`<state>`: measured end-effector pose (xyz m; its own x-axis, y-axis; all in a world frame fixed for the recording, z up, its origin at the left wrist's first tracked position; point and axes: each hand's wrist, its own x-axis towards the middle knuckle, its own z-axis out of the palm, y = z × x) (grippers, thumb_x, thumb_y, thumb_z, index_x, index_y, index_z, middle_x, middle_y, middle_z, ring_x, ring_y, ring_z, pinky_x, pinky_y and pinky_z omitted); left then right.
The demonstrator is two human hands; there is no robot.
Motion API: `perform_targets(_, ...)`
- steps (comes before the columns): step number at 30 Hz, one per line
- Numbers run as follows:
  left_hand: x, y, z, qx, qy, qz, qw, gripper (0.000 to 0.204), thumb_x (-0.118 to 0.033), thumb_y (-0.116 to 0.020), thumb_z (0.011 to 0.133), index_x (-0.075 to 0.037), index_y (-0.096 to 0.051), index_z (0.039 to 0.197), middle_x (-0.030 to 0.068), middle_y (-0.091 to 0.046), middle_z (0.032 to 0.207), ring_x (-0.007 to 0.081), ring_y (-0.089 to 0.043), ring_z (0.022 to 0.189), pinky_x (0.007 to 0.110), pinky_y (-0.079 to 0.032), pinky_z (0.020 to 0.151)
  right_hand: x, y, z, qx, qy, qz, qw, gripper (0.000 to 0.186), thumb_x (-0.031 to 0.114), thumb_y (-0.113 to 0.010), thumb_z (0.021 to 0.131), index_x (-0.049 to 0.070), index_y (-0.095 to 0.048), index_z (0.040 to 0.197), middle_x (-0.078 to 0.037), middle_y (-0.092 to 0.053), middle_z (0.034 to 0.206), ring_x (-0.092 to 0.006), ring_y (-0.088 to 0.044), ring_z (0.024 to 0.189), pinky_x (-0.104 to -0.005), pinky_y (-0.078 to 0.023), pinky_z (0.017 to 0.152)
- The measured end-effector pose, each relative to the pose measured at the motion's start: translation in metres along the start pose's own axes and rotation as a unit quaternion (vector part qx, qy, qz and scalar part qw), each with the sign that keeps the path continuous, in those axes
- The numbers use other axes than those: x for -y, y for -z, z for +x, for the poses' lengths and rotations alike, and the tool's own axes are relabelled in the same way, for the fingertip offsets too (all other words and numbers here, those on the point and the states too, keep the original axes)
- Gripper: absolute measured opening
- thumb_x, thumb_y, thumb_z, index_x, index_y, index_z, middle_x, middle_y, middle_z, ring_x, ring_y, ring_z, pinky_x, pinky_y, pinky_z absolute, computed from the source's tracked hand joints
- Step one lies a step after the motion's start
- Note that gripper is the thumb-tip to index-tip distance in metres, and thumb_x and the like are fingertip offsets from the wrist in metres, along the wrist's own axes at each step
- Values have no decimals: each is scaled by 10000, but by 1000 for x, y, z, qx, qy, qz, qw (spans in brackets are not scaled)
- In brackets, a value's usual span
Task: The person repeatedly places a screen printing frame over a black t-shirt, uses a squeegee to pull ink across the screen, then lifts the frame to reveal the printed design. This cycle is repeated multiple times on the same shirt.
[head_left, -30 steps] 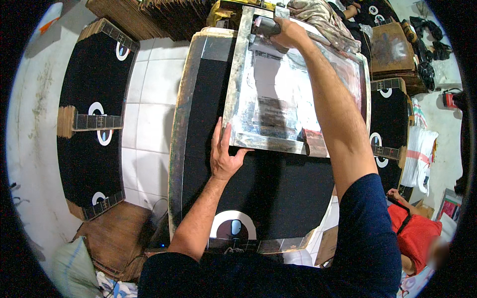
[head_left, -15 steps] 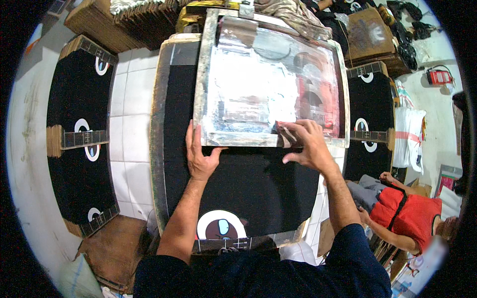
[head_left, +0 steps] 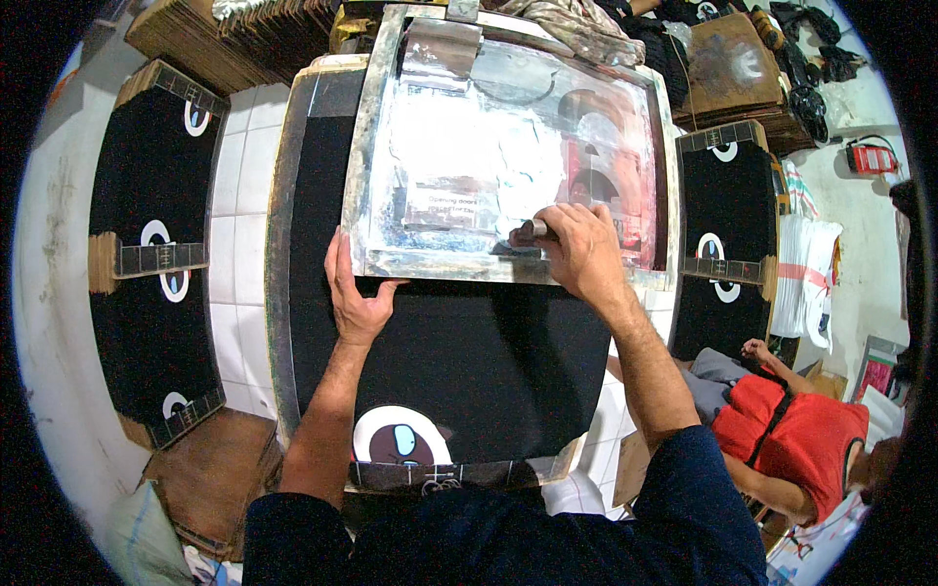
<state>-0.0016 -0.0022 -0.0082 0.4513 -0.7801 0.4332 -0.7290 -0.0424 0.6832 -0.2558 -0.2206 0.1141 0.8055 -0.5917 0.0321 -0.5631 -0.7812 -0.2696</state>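
Overhead, a person leans over a black fabric panel (head_left: 459, 361) stretched on a printing table, with a metal-framed printing screen (head_left: 508, 146) lying across its far half. Their left hand (head_left: 354, 293) is spread flat, fingers pressed against the frame's near-left corner. Their right hand (head_left: 578, 252) is curled tight around a squeegee handle (head_left: 532, 231) at the frame's near edge. Similar black panels (head_left: 156, 254) flank the table on both sides. Another person in a red top (head_left: 796, 444) sits lower right.

- A stack of flat brown cardboard sheets (head_left: 210, 39) lay at the upper left.
- A brown cardboard box (head_left: 733, 68) stood upper right.
- A white sack with red stripe (head_left: 811, 283) hung right.
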Motion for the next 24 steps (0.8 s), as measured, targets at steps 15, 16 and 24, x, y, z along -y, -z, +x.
perform_targets(15,-2,-1,0,-10,0,25,1000,1039,-344,-876,818,-36,-252,1590,311,-376,1535,468,-438,1395,553,-412,1137,-83,-26,145,-108,-21,14,994,311,215,-801,831,94,-713,1103,-163,-744,1029,-381,-705,981,-503,-554,829)
perform_targets(16,-2,-1,1,-13,-5,29,999,1041,-338,-880,814,-34,-256,1589,309,-380,1533,468,-438,1395,552,-412,1137,-68,-31,124,-158,-1,30,987,246,163,-784,823,95,-719,1050,-147,-729,991,-381,-687,943,-501,-546,816)
perform_targets(24,-5,1,2,-3,4,51,999,1166,-244,-964,687,-32,-254,1587,279,-392,1515,437,-457,1377,524,-408,1143,22,4,-49,-12,-18,85,996,537,165,-877,734,111,-690,1235,-95,-681,1145,-308,-599,1146,-450,-426,1023)
